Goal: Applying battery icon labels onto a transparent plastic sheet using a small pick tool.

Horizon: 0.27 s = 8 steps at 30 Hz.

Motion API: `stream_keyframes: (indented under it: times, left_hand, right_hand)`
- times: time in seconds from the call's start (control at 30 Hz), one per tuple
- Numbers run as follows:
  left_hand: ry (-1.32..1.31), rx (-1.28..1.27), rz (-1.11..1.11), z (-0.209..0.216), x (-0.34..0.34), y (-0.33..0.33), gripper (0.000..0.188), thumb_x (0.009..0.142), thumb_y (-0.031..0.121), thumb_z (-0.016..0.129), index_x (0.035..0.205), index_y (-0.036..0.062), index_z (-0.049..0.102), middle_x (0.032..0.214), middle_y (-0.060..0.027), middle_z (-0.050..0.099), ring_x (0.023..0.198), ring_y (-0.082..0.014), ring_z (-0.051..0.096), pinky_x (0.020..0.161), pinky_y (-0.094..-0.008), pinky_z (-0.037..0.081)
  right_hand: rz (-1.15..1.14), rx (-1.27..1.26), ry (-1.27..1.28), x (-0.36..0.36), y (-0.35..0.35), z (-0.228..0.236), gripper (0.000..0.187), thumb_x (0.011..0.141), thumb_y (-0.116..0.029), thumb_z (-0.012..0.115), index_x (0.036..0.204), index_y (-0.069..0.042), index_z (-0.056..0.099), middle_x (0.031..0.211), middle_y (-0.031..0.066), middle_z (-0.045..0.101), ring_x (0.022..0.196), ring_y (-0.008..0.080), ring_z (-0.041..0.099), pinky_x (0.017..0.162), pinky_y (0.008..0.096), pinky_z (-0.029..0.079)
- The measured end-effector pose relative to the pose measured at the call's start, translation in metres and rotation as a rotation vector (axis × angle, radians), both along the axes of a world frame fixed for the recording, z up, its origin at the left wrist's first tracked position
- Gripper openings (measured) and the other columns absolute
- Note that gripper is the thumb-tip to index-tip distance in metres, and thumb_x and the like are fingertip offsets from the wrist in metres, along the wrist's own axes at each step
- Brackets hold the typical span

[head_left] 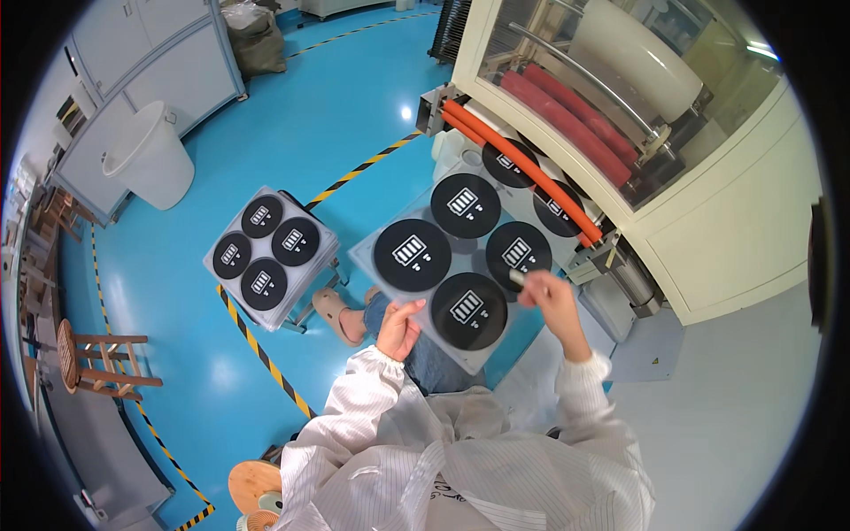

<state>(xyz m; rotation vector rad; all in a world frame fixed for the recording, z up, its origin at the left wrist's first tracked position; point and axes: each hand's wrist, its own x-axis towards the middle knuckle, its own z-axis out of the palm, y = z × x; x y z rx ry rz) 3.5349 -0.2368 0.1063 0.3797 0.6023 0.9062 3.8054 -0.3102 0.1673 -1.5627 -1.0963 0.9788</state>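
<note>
A clear sheet (361,250) printed with several black discs lies tilted in front of me, below the machine's orange rollers. Each black disc (413,255) bears white battery-shaped marks. At the sheet's near left edge, my left hand (400,330) pinches it between thumb and fingers. Above the sheet's right side, my right hand (553,305) is closed on a small pale object (517,277), whose kind I cannot make out; it overlaps the rightmost disc from here. More discs (511,164) show beyond, partly behind the orange rollers (522,165).
To the left, a stack of similar printed sheets (297,270) rests on a low stand. The cream machine (726,230) with red rollers (567,115) rises at right. Farther off are a white bin (152,159) and a wooden stool (106,358). Striped tape (266,358) marks the blue floor.
</note>
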Motion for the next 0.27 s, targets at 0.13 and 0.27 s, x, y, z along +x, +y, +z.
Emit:
stream_keyframes:
  times: [0.13, 0.27]
  left_hand:
    - [-0.008, -0.038, 0.014, -0.014, 0.009, 0.006, 0.037, 0.082, -0.005, 0.051, 0.119, -0.0015, 0.051, 0.113, -0.0098, 0.060, 0.105, -0.0216, 0.059, 0.091, -0.0340, 0.046]
    - [-0.065, -0.034, 0.024, -0.023, 0.012, 0.012, 0.045, 0.080, -0.006, 0.052, 0.125, 0.0005, 0.046, 0.119, -0.0117, 0.056, 0.110, -0.0246, 0.056, 0.095, -0.0374, 0.045]
  right_hand:
    - [-0.155, 0.220, -0.435, 0.024, 0.091, -0.019, 0.024, 0.089, -0.009, 0.054, 0.112, -0.004, 0.059, 0.064, 0.0087, 0.059, 0.058, 0.0134, 0.057, 0.057, 0.0260, 0.047]
    - [-0.066, 0.278, -0.595, 0.035, 0.160, -0.036, 0.028, 0.088, -0.011, 0.054, 0.116, -0.012, 0.059, 0.071, 0.0179, 0.064, 0.063, 0.0270, 0.065, 0.059, 0.0333, 0.049]
